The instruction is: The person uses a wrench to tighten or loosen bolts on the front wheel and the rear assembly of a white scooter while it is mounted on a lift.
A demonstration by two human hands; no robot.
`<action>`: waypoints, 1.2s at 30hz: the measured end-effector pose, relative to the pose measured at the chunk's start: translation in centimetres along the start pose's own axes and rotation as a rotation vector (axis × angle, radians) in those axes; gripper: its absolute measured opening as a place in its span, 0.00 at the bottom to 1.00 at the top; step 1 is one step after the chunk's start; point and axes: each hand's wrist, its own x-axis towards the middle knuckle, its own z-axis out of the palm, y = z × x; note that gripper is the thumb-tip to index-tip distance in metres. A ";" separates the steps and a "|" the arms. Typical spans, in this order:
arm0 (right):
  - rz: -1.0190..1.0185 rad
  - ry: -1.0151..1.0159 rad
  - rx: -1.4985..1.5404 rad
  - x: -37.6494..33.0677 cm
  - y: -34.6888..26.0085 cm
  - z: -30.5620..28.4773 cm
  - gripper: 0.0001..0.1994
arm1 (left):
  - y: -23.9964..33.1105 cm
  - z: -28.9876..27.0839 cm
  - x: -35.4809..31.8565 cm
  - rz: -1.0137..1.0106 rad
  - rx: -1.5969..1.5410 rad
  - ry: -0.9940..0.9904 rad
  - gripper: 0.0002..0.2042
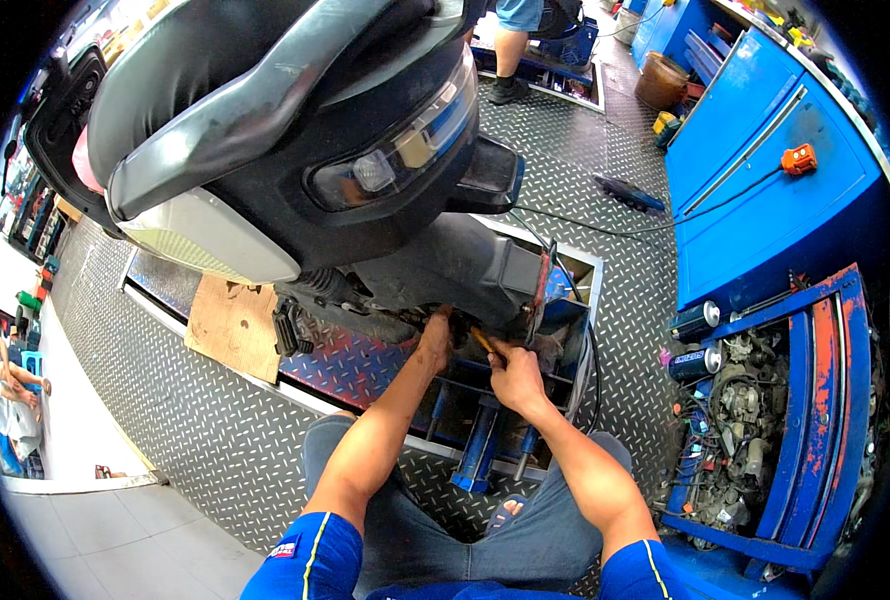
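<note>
A repair shop floor of steel tread plate (215, 430) fills the frame, with a blue tool cabinet (765, 190) at the upper right and a red-and-blue parts tray (815, 400) full of oily parts at the right edge. A scooter (295, 130) stands on a lift platform (355, 365), its tail toward the camera, a sheet of cardboard (230, 325) under it at centre left. Just below the middle of the frame, the left hand (435, 338) reaches up under the engine; whether its grip is spread or closed cannot be told. The right hand (513, 375) has its grip pressed around a yellow-handled screwdriver (482, 341) aimed at the same spot. The tip could likely slip off and jab the left fingers, since both hands crowd one dark, cramped place.
</note>
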 end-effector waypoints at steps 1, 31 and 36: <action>0.012 0.001 -0.006 0.0 0.6 -0.2 0.15 | 0.2 1.1 -0.7 0.004 -0.037 -0.074 0.18; -0.103 0.028 -0.077 -0.8 -1.2 -1.3 0.17 | 1.8 3.7 -3.9 0.048 -0.299 -0.223 0.19; -0.107 -0.006 -0.075 -0.6 -1.6 -1.0 0.17 | 0.0 0.8 -0.1 0.024 -0.279 -0.182 0.18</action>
